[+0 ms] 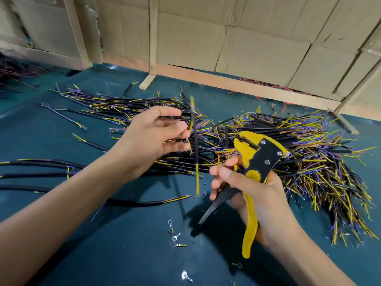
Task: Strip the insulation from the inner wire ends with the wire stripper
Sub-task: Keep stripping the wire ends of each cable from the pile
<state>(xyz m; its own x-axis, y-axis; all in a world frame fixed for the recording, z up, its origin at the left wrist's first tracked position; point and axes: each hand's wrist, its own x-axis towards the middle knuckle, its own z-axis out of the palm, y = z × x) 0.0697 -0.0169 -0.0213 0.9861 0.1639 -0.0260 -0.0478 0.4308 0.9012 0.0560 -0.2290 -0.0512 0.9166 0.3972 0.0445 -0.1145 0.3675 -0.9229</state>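
L hand pinches a black cable near its top, cable hanging upright w/ yellow inner wire at the bottom end, above the desk. R hand at 4 o'clock of it, fingers wrapped round the yellow wire stripper, handles spread, head pointing to 11 o'clock. Cable piles behind, 12–3 o'clock. Ring terminals at 6.

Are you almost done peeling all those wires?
Not yet. The pile on the right shows many bare, frayed ends, so those look done. The left hand holds one cable upright; the right hand holds the stripper, not yet on it. Long cables at the left wait.
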